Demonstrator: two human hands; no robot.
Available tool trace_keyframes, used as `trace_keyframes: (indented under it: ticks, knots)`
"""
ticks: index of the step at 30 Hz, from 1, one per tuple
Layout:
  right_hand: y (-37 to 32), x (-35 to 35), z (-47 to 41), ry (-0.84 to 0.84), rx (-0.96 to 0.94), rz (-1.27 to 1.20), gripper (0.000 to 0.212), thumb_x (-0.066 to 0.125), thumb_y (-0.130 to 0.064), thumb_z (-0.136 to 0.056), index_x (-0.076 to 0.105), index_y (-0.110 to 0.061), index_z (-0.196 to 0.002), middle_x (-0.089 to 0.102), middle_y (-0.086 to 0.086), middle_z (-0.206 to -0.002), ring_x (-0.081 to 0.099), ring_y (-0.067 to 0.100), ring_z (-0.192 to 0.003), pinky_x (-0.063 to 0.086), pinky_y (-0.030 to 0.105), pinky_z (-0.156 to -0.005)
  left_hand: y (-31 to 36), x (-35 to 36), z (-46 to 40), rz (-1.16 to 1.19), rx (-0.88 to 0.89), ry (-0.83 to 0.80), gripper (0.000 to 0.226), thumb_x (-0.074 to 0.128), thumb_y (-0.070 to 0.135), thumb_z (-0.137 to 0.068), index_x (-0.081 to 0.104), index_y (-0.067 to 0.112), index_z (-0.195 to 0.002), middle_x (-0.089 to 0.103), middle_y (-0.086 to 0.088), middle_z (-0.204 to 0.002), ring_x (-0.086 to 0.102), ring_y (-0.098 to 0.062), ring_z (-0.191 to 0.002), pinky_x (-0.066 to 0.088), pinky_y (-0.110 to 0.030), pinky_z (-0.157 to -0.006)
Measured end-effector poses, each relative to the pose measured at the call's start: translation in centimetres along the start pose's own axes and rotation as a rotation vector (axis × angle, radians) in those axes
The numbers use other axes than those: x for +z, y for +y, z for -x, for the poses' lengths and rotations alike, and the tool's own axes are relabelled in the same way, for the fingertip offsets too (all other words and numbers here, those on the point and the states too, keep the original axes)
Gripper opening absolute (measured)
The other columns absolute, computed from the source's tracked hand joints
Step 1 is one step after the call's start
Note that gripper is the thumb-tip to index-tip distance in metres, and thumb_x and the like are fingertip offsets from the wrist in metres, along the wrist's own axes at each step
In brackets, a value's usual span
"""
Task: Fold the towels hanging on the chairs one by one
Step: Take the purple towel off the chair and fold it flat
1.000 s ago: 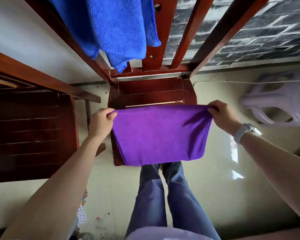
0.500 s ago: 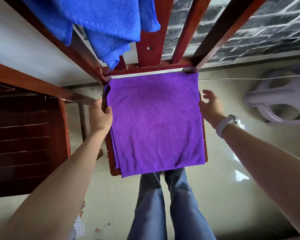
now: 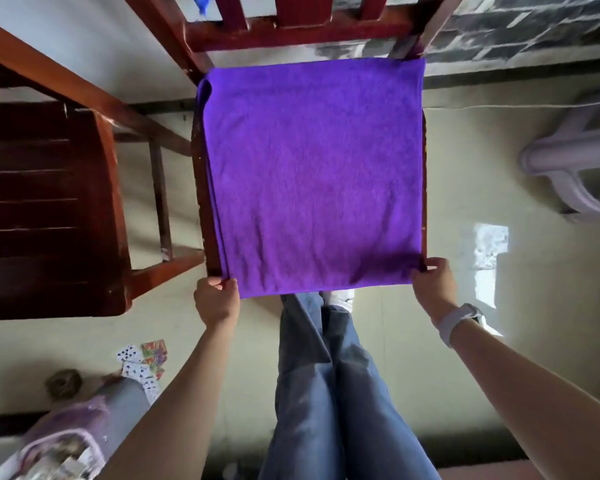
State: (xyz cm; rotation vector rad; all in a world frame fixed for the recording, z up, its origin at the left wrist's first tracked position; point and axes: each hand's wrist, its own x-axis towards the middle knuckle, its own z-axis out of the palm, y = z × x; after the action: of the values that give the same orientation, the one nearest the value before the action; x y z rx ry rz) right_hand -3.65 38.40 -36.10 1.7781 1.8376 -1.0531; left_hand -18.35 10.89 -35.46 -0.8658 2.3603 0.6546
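Note:
A purple towel [image 3: 312,174] lies spread flat over the seat of a red-brown wooden chair [image 3: 291,27], reaching from the chair's back rail to the seat's front edge. My left hand [image 3: 217,299] pinches the towel's near left corner. At the near right corner my right hand [image 3: 432,284], with a white watch on the wrist, pinches the towel too. Only a small tip of a blue towel [image 3: 201,3] shows at the top edge, hanging on the chair back.
A second dark wooden chair [image 3: 49,209] stands to the left. A pale plastic stool [image 3: 575,161] sits on the floor at right. Playing cards [image 3: 142,362] lie on the floor at lower left. My legs in jeans [image 3: 326,375] stand before the seat.
The towel went from being held up in both hands to lying flat on the seat. Both hands moved from its sides down to the near corners. The view tilted downward.

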Motion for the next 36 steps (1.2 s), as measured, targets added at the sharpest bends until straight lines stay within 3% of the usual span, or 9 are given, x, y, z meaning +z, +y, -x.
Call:
trace_keyframes:
  ticks: [3,6,11,15,18,23,30,33,36]
  knots:
    - [0.7,0.7,-0.7,-0.019,-0.045,0.053,0.009,0.057,-0.014,-0.079,0.053,-0.007,-0.076,0.046,0.011,-0.075,0.040,0.025,-0.075,0.029,0.030,-0.066,-0.2,0.7,-0.1,-0.011,0.002,0.016,0.034,0.065,0.013,-0.081,0.054,-0.009,-0.105,0.063,-0.027,-0.108,0.058,-0.036,-0.105,0.040,-0.034,-0.090]
    - [0.7,0.7,-0.8,-0.019,-0.070,0.056,0.034,0.055,-0.016,-0.077,0.037,-0.013,-0.049,0.031,0.005,-0.054,0.030,0.024,-0.074,0.024,0.031,-0.064,0.0,0.9,0.0,-0.064,-0.014,-0.011,0.032,0.063,0.016,-0.083,0.058,-0.007,-0.105,0.063,-0.026,-0.109,0.057,-0.038,-0.107,0.041,-0.035,-0.092]
    - [0.3,0.0,0.1,-0.045,0.039,-0.116,0.017,0.055,-0.005,-0.079,0.052,-0.002,-0.062,0.043,0.009,-0.059,0.039,0.019,-0.060,0.029,0.030,-0.053,0.5,0.2,1.0,-0.190,0.057,-0.131,0.034,0.050,0.020,-0.092,0.065,-0.010,-0.095,0.064,-0.030,-0.103,0.059,-0.042,-0.101,0.044,-0.038,-0.090]
    - [-3.6,-2.6,1.2,-0.229,0.271,-0.527,0.020,0.058,0.000,-0.083,0.050,-0.002,-0.065,0.047,0.005,-0.039,0.043,0.007,-0.028,0.035,0.013,-0.034,3.5,-2.0,1.0,0.259,-0.041,-0.339,0.020,0.049,0.017,-0.094,0.054,0.001,-0.104,0.056,-0.014,-0.106,0.062,-0.036,-0.092,0.053,-0.042,-0.079]
    - [-9.2,-5.5,1.8,-0.275,0.039,-0.617,0.022,0.057,-0.006,-0.087,0.051,-0.010,-0.066,0.051,-0.003,-0.039,0.046,0.005,-0.034,0.040,0.016,-0.041,8.3,-5.1,0.7,0.488,0.123,-0.343,0.022,0.049,0.016,-0.094,0.052,0.005,-0.113,0.055,-0.003,-0.096,0.060,-0.020,-0.077,0.055,-0.025,-0.071]
    - [-14.1,-9.0,3.2,-0.195,-0.340,-0.976,0.027,0.047,-0.005,-0.092,0.049,-0.016,-0.068,0.053,-0.011,-0.047,0.046,0.004,-0.043,0.039,0.015,-0.048,12.8,-8.7,-0.3,0.958,0.269,-0.462,0.014,0.041,0.009,-0.096,0.053,0.015,-0.097,0.061,-0.001,-0.101,0.063,-0.011,-0.090,0.053,-0.022,-0.079]
    - [-3.7,-1.7,-0.7,-0.101,0.021,-0.357,0.020,0.057,-0.004,-0.084,0.060,0.015,-0.089,0.053,0.000,-0.045,0.044,0.004,-0.034,0.040,0.030,-0.053,3.8,-2.1,-2.4,0.367,0.058,-0.270,0.022,0.055,0.007,-0.089,0.058,-0.005,-0.108,0.063,-0.001,-0.068,0.064,-0.010,-0.058,0.057,-0.024,-0.064]
    - [-1.3,-0.8,-0.7,-0.065,0.046,-0.283,0.027,0.060,-0.010,-0.084,0.059,0.014,-0.095,0.057,0.010,-0.066,0.053,0.016,-0.056,0.039,0.028,-0.057,0.8,-1.0,-2.6,0.105,0.125,-0.111,0.025,0.063,0.019,-0.084,0.066,-0.002,-0.098,0.071,-0.017,-0.091,0.067,-0.032,-0.089,0.050,-0.045,-0.090]
    - [-1.3,-0.6,0.0,-0.002,-0.042,-0.205,0.020,0.061,-0.012,-0.085,0.062,0.003,-0.099,0.058,0.011,-0.085,0.051,0.021,-0.078,0.036,0.022,-0.055,0.6,-1.0,-2.0,0.072,0.185,-0.023,0.024,0.063,0.020,-0.084,0.068,-0.001,-0.096,0.068,-0.020,-0.100,0.061,-0.033,-0.097,0.046,-0.037,-0.092]
